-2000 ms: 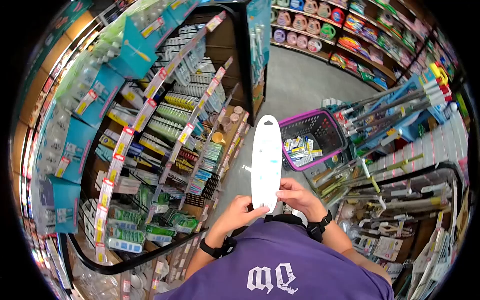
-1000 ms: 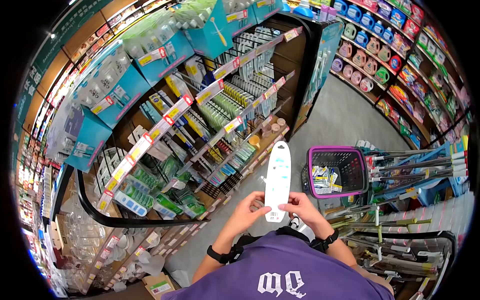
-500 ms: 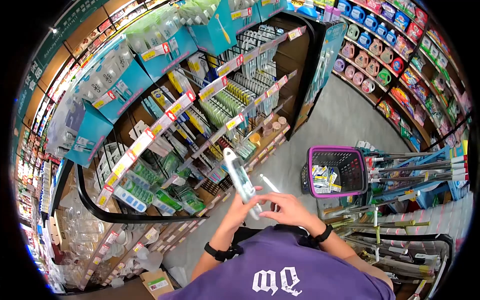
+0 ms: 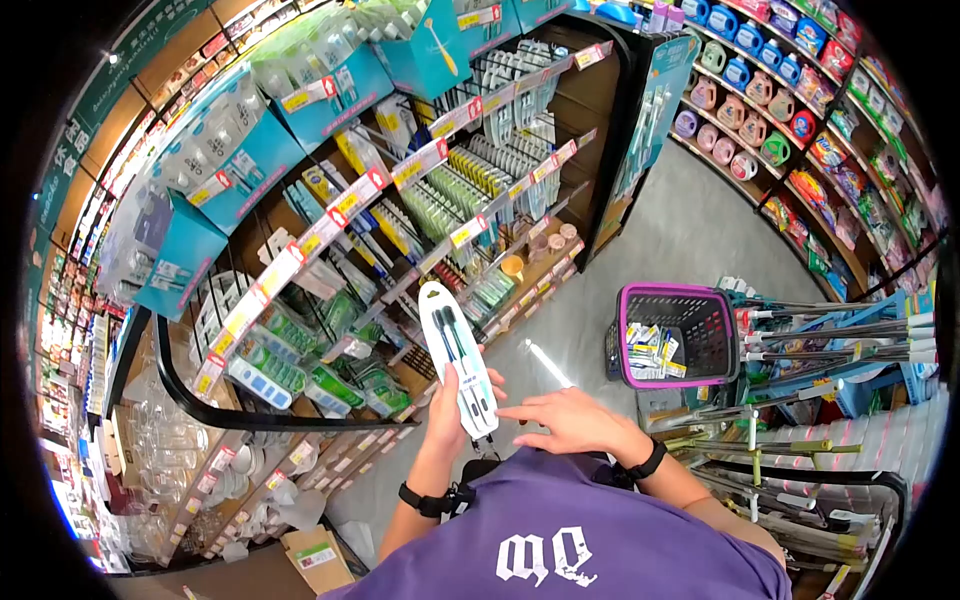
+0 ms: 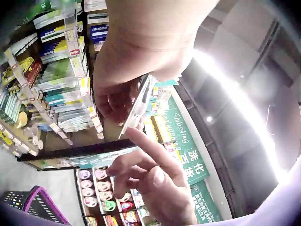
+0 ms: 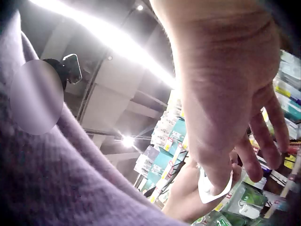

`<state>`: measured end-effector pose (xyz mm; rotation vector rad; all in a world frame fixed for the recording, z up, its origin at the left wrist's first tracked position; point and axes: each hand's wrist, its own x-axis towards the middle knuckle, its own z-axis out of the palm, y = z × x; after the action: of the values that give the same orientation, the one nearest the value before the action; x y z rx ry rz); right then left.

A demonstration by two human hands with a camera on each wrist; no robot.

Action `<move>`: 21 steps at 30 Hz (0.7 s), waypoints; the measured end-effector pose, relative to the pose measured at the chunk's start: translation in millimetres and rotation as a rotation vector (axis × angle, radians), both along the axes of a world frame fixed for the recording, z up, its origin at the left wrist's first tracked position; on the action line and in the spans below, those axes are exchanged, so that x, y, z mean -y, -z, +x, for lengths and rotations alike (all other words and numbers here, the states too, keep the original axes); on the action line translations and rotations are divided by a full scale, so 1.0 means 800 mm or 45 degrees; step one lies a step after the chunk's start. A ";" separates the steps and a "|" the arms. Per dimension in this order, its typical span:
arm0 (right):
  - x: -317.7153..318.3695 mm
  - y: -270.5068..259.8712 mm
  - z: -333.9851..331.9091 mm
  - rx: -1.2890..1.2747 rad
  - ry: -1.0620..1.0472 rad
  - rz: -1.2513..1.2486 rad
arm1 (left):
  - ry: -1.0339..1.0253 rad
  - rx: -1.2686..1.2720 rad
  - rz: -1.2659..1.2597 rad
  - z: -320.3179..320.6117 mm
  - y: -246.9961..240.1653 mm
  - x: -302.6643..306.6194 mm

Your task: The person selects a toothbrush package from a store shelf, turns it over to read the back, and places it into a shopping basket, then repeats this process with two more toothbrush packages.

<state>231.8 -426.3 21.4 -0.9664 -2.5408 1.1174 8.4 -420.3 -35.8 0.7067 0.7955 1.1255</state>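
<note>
My left hand (image 4: pixel 443 415) grips a long white toothbrush pack (image 4: pixel 462 362), its thumb lying along one edge and fingertips showing at the other. Two dark toothbrushes show through the clear front, which faces up. Beside the pack's lower end is my right hand (image 4: pixel 572 420), index finger stretched toward it and nothing in its grasp. In the left wrist view the pack (image 5: pixel 139 104) appears nearly edge-on, and the right index fingertip is right at its end. Only the white end of the pack (image 6: pixel 207 192) shows in the right wrist view, partly covered by the right hand.
A shelf rack with hanging toothbrush packs (image 4: pixel 455 205) stands to the left. On the right, a black basket with a purple rim (image 4: pixel 625 345) holds several small packages. Mop handles (image 4: pixel 840 335) jut out beyond it. Detergent bottles (image 4: pixel 745 75) line the far shelves.
The toothbrush pack has turned from its white printed back to its clear front and moved left. The right hand, which held it too, has let go; the left hand keeps it.
</note>
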 end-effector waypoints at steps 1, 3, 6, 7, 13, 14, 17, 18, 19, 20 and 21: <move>0.000 -0.006 -0.001 0.045 -0.024 0.021 | -0.021 0.019 0.002 -0.001 0.001 0.001; -0.001 -0.011 -0.003 0.039 -0.026 0.005 | -0.040 0.027 0.024 -0.003 0.001 0.001; -0.001 -0.013 -0.001 0.049 -0.012 0.028 | -0.085 0.047 -0.003 0.002 -0.004 0.003; 0.001 -0.014 -0.001 0.013 -0.018 0.000 | -0.084 0.055 -0.002 0.001 -0.003 0.004; 0.015 -0.043 0.010 -0.049 -0.011 -0.352 | -0.027 0.082 0.032 0.008 0.001 0.006; 0.015 -0.044 0.011 -0.082 -0.002 -0.338 | -0.024 0.086 0.032 0.009 0.002 0.005; 0.007 -0.028 0.009 0.051 -0.046 -0.172 | 0.015 0.209 -0.049 0.026 -0.001 0.004; 0.006 -0.028 0.011 0.038 -0.044 -0.189 | 0.025 0.214 -0.086 0.034 -0.003 0.003; 0.005 -0.028 0.013 0.025 -0.047 -0.210 | 0.030 0.220 -0.126 0.039 -0.004 0.004; 0.004 -0.026 0.015 0.011 -0.052 -0.234 | 0.052 0.282 -0.160 0.039 -0.010 0.004; 0.003 -0.025 0.017 -0.009 -0.050 -0.230 | 0.064 0.279 -0.127 0.037 -0.011 0.003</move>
<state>245.1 -428.3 41.3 -0.9547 -2.4975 1.3792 38.3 -422.4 -27.3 0.5074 0.6396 1.0890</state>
